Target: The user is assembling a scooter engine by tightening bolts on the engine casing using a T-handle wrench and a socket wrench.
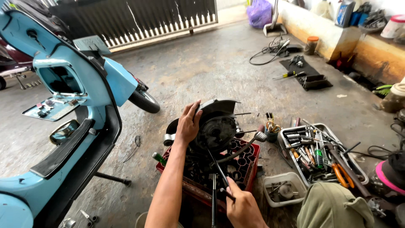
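Observation:
A dark scooter engine (217, 131) with a round flywheel cover rests on a red plastic crate (249, 166) on the concrete floor. My left hand (188, 123) lies flat against the engine's left side, steadying it. My right hand (242, 207) grips a thin black tool (220, 171) whose shaft runs up toward the underside of the engine. A kick-start lever (253, 141) sticks out to the right of the engine.
A light blue scooter body (80, 109) stands at left, tilted. A metal tray (283, 136) of hand tools and a small white tub (270, 181) sit right of the crate. More tools and cables lie by the far wall. My knee (333, 207) is at lower right.

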